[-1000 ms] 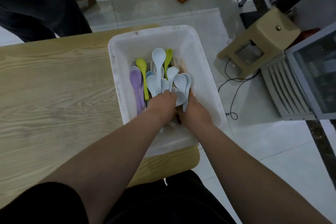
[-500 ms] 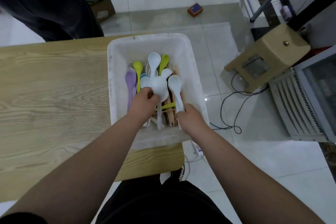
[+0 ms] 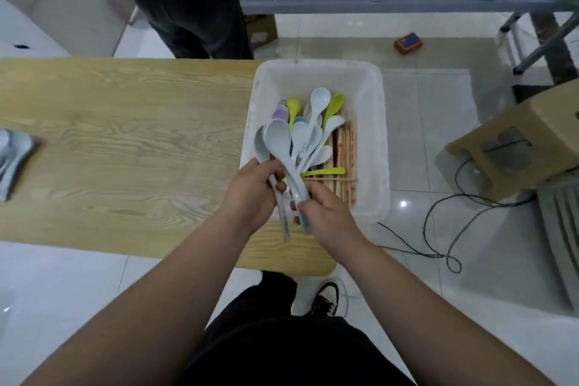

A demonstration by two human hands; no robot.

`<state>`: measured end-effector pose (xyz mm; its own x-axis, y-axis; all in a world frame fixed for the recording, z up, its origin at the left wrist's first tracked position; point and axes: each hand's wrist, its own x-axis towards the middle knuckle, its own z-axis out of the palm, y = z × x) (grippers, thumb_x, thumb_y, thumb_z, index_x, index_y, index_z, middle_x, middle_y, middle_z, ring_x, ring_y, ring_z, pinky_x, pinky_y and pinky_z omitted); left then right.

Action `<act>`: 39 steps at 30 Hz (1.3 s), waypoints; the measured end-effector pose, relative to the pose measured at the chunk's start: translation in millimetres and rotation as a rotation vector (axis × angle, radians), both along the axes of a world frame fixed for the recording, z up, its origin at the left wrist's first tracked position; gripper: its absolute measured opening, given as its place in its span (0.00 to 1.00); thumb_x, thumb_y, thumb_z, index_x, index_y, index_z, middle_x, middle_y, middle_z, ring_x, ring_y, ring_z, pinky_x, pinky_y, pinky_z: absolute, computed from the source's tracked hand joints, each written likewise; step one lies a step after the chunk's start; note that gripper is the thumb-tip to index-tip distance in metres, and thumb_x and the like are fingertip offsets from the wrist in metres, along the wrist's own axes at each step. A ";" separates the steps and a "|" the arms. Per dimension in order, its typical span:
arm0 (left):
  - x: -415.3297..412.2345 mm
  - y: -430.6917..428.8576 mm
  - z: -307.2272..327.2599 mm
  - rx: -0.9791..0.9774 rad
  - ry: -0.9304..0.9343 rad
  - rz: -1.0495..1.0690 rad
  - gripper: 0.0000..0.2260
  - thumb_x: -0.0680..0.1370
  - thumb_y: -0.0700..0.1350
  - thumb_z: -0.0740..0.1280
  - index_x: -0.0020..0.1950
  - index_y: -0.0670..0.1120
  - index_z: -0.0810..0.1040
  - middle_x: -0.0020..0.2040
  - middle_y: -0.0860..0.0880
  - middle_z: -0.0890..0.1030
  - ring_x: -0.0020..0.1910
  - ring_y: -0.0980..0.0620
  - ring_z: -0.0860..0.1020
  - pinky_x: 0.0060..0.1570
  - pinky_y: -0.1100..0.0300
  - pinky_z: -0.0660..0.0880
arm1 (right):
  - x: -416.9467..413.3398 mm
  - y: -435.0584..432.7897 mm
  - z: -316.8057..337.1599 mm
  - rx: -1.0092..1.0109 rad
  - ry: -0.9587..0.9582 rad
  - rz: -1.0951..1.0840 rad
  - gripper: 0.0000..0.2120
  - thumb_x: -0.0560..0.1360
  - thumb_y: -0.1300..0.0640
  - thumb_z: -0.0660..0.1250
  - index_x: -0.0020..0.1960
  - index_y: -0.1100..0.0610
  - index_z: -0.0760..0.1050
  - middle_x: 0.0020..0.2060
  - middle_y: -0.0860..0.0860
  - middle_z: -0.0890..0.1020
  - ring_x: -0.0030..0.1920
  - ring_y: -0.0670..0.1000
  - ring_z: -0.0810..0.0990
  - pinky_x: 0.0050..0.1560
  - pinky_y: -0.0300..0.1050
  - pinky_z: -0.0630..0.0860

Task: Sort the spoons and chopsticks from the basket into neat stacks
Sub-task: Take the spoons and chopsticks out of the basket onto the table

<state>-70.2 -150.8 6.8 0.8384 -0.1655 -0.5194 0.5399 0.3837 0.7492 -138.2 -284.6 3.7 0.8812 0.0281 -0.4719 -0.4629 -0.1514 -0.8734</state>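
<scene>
Right now my left hand (image 3: 250, 194) is curled round the handles of a bunch of white spoons (image 3: 282, 141). My right hand (image 3: 326, 213) pinches the handle ends from the other side. Both hands are just over the near rim of the basket (image 3: 374, 135).

The bowls fan out above the basket, so I judge the step in hand is squaring the bunch up. I should ease the left grip a little, nudge the handle ends level with my right fingers, and let the bowls nest before carrying the bunch to the table (image 3: 125, 135) left of the basket. If I squeeze too hard the splay locks in; too loose, and a spoon slips back.

Inside the basket the chopsticks (image 3: 344, 147) lie along its right wall, with green spoons (image 3: 333, 105) and a purple spoon (image 3: 279, 113) toward its far end. The spoons I hold overlap, so I cannot count them. My hands hide the basket's near end. Far left of the basket a pale grey thing (image 3: 14, 160) is cut off at the edge, and I cannot tell what it is.
</scene>
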 end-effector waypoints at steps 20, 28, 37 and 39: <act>-83.6 238.8 12.3 0.035 0.068 0.321 0.08 0.81 0.30 0.60 0.58 0.35 0.77 0.46 0.41 0.85 0.49 0.43 0.84 0.45 0.54 0.82 | -5.4 230.9 4.5 -0.213 -0.147 0.323 0.08 0.77 0.48 0.70 0.54 0.49 0.77 0.46 0.42 0.83 0.45 0.39 0.81 0.41 0.36 0.72; -113.5 393.4 5.8 0.102 0.104 0.305 0.15 0.79 0.27 0.57 0.64 0.32 0.74 0.57 0.31 0.81 0.56 0.35 0.82 0.57 0.45 0.80 | -15.6 382.1 6.8 -0.179 -0.118 0.467 0.05 0.77 0.51 0.69 0.52 0.47 0.82 0.41 0.44 0.85 0.42 0.43 0.83 0.40 0.38 0.74; -96.6 458.6 -3.2 0.038 0.167 0.327 0.15 0.78 0.26 0.57 0.63 0.31 0.74 0.55 0.30 0.81 0.54 0.35 0.83 0.58 0.44 0.79 | 7.3 449.7 -6.3 -0.102 -0.012 0.468 0.06 0.76 0.53 0.70 0.53 0.48 0.82 0.44 0.45 0.87 0.46 0.45 0.85 0.49 0.45 0.80; -82.0 468.5 -5.9 0.065 0.189 0.316 0.15 0.76 0.25 0.57 0.61 0.30 0.74 0.55 0.29 0.81 0.54 0.33 0.82 0.56 0.43 0.80 | 22.0 457.8 -13.1 -0.101 0.012 0.465 0.06 0.76 0.54 0.70 0.52 0.48 0.82 0.43 0.46 0.87 0.46 0.47 0.85 0.54 0.53 0.81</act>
<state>-152.2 317.7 0.9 0.7313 0.1248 -0.6706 0.5332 0.5085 0.6761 -116.2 173.2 -9.4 0.7804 0.3718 -0.5027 -0.3358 -0.4291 -0.8385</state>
